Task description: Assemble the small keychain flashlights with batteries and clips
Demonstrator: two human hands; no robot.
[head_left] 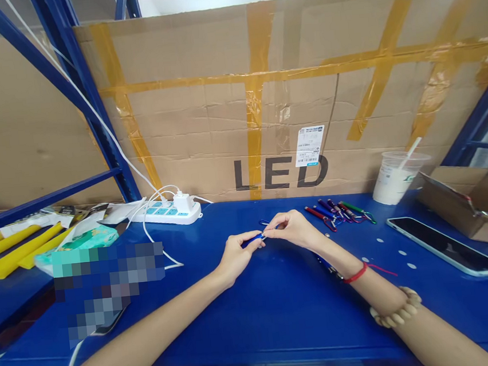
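On the left, yellow tubes (30,248) lie near a green packet (86,244) on the blue table (257,320). A white power strip (171,210) with plugs and cables in it sits at the back, before a cardboard sheet (191,130) marked LED. The left hand (238,255) holds a small blue tube (253,240) between thumb and fingers, above the middle of the table. The right hand (289,229) has its thumb and fingertips pinched together at the right end of that tube; exactly what they grip is too small to tell. Behind the right forearm, red, blue, purple and green pens (337,211) with clips lie in a group. Farther right are a plastic cup (396,177) with a straw, a phone (447,245) lying flat, and an open cardboard box (477,204).
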